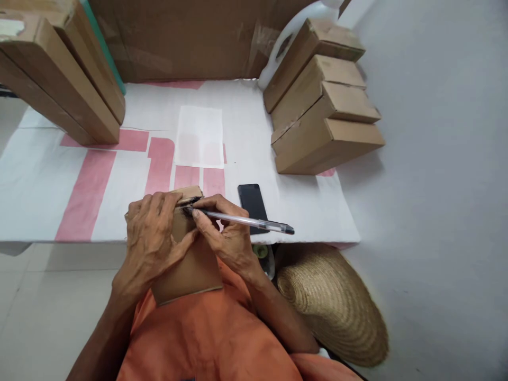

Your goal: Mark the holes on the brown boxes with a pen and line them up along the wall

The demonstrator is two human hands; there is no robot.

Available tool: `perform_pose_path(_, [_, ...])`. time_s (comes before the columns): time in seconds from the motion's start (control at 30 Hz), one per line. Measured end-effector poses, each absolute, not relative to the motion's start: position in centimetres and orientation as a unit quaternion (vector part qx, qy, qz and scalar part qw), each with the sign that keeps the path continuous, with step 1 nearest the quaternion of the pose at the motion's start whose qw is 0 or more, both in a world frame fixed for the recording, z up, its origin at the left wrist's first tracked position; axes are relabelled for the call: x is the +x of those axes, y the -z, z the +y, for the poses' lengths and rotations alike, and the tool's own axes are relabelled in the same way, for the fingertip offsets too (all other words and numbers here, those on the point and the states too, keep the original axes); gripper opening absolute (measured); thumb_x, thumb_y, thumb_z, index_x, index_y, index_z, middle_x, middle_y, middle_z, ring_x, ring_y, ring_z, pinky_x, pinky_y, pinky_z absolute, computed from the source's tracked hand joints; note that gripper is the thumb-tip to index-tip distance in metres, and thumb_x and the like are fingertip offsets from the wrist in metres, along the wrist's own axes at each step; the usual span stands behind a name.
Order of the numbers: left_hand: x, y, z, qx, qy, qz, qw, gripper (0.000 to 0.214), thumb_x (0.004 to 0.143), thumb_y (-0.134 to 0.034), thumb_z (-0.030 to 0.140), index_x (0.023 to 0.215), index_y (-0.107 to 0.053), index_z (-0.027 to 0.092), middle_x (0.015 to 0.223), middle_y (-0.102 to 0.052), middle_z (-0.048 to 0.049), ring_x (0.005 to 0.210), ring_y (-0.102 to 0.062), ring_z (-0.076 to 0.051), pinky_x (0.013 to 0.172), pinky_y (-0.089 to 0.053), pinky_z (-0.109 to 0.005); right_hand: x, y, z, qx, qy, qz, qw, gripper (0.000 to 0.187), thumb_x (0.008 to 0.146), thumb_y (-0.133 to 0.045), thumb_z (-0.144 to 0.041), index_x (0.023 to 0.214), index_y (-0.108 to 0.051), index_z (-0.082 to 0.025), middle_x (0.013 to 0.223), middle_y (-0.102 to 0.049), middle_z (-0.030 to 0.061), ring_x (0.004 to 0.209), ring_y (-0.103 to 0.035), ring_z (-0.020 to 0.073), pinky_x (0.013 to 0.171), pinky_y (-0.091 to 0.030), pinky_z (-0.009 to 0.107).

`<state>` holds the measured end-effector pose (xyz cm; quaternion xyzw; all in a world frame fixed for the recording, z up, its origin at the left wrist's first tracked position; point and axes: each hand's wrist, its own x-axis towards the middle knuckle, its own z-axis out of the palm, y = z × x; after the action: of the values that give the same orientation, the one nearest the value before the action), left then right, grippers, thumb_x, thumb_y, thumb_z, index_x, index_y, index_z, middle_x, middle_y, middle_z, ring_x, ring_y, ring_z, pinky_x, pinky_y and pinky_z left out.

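A small brown cardboard box (194, 270) rests tilted between my lap and the table's front edge. My left hand (154, 233) grips it from the left, fingers over its upper end and thumb across its face. In my right hand (228, 235) is a clear-barrelled pen (248, 219), pinched between thumb and fingers, its dark end pointing right. The pen's other end meets a dark, scribbled-looking patch (187, 210) at the box's top flap; fingers partly hide that spot. Just beyond my right hand, a black phone (253, 203) lies on the table.
The table wears a white cloth (246, 127) with pink markings. A white sheet (198, 137) lies on it. Cardboard boxes stand at left (75, 90) and in a leaning row at right (329, 137), beside a white jug (286, 32). Below right sits a straw hat (337, 307).
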<state>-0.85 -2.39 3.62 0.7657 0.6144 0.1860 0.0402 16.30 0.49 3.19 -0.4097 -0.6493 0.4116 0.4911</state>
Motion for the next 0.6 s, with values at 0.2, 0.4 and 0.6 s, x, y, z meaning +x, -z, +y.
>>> perform_pose_path(0.2, [-0.79,-3.61,-2.32,0.766,-0.187,0.614,0.041,0.048,0.098,-0.060,0.050,0.133,-0.063,0.017,0.118,-0.071,-0.0136,0.108,-0.065,-0.038,0.097,-0.047,-0.054,16.47,-2.96,0.63,-0.402,-0.404,-0.666,0.481,0.008,0.099,-0.067,-0.019,0.097,-0.074,-0.021,0.090,-0.078,0.0014,0.074,-0.070,0.0142,0.067,-0.057,0.028])
perform_pose_path(0.4, [-0.83,-3.54,-2.41,0.769,-0.188,0.610,0.028,0.045,0.099,-0.058,0.047,0.133,-0.062,0.018,0.116,-0.071,-0.0130,0.105,-0.065,-0.037,0.094,-0.047,-0.053,16.60,-3.39,0.71,-0.405,-0.402,-0.680,0.460,0.009,0.096,-0.065,-0.017,0.092,-0.072,-0.020,0.085,-0.075,0.0008,0.070,-0.066,0.0135,0.063,-0.053,0.028])
perform_pose_path(0.6, [-1.02,-3.59,-2.63,0.767,-0.179,0.616,0.030,0.051,0.096,-0.064,0.049,0.135,-0.062,0.016,0.117,-0.071,-0.0138,0.107,-0.065,-0.037,0.095,-0.047,-0.051,16.63,-3.32,0.61,-0.408,-0.419,-0.654,0.480,0.009,0.097,-0.066,-0.021,0.091,-0.073,-0.021,0.082,-0.074,-0.0013,0.064,-0.061,0.0118,0.061,-0.051,0.027])
